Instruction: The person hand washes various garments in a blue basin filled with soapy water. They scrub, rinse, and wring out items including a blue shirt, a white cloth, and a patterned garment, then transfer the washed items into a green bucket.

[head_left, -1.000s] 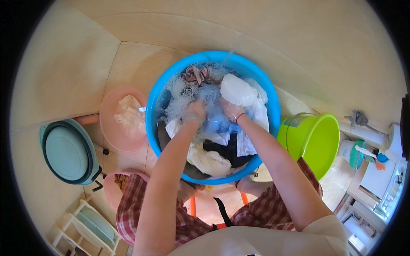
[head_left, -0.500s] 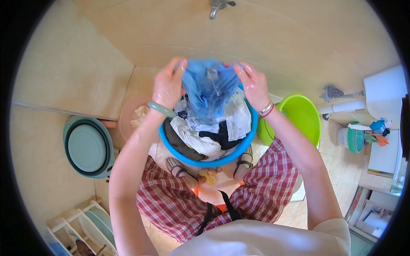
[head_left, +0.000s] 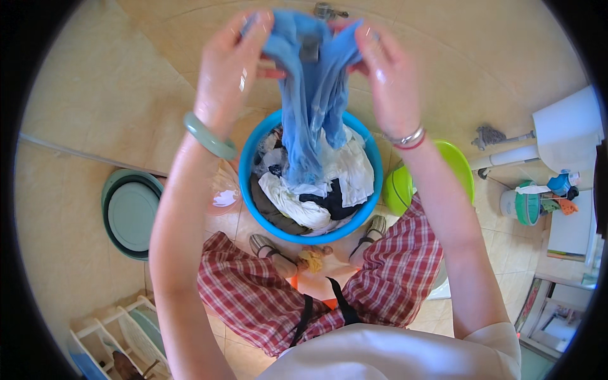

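Blue cloth [head_left: 311,95], wet and dripping, hangs from both our hands above the blue basin [head_left: 253,190]; its lower end trails into the white and dark laundry [head_left: 320,190] piled there. Our left hand [head_left: 229,66] pinches one upper corner, a green bangle [head_left: 209,136] on that wrist. Our right hand [head_left: 387,76] grips the other corner, thin bracelets [head_left: 408,138] below it. A green bucket [head_left: 459,171] stands just beside the basin, and a teal tub [head_left: 130,212] sits apart on the tiled floor [head_left: 82,95].

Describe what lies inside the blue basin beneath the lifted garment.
The blue basin holds a heap of white and dark laundry. The blue garment hanging from both hands covers the heap's middle, and the basin's bottom is hidden.
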Available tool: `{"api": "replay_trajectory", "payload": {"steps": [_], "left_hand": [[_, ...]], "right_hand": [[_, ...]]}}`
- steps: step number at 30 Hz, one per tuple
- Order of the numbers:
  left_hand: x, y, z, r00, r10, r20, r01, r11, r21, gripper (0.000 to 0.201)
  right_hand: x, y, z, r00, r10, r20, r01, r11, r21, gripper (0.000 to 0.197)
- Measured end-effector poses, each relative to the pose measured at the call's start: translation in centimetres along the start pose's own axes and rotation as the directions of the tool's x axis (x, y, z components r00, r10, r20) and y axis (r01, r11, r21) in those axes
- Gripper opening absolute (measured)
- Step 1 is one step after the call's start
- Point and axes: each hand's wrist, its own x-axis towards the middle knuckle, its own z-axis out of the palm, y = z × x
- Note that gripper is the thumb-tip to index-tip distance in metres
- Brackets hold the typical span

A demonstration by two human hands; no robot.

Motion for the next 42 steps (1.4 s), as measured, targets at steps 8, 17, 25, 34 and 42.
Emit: {"api": "replay_trajectory", "payload": {"steps": [8,17,25,34,42], "left_hand": [[-10.1,-29.4,-0.5,0.996,-0.090,0.016,0.070,0.856,0.513,0.026],[-15.8,-42.1,2.6,0.932,-0.304,0.195,0.006,0.554,0.832,0.021],[-15.5,-45.3,2.8,0.726,-0.646,0.237,0.017,0.361,0.933,0.034],[-17.0,-49.3,4.7,0.862,-0.454,0.224,-0.024,0.406,0.914,0.039],[-15.6,-40.4,0.6,0.909,-0.371,0.187,0.148,0.709,0.689,0.012]], "right_hand": [[-13.3,22.0,-2.0,0.905,0.385,0.178,-0.165,0.706,-0.689,0.025],[-21.8,34.2,-1.8,0.720,0.603,0.344,0.168,0.329,-0.929,0.056],[-23.3,38.5,-1.7,0.583,0.756,0.296,0.260,0.172,-0.950,0.046],[-26.0,42.8,-5.2,0.519,0.753,0.404,0.197,0.354,-0.914,0.037],[-22.0,33.7,-4.1,0.753,0.471,0.459,0.238,0.456,-0.858,0.026]]}}
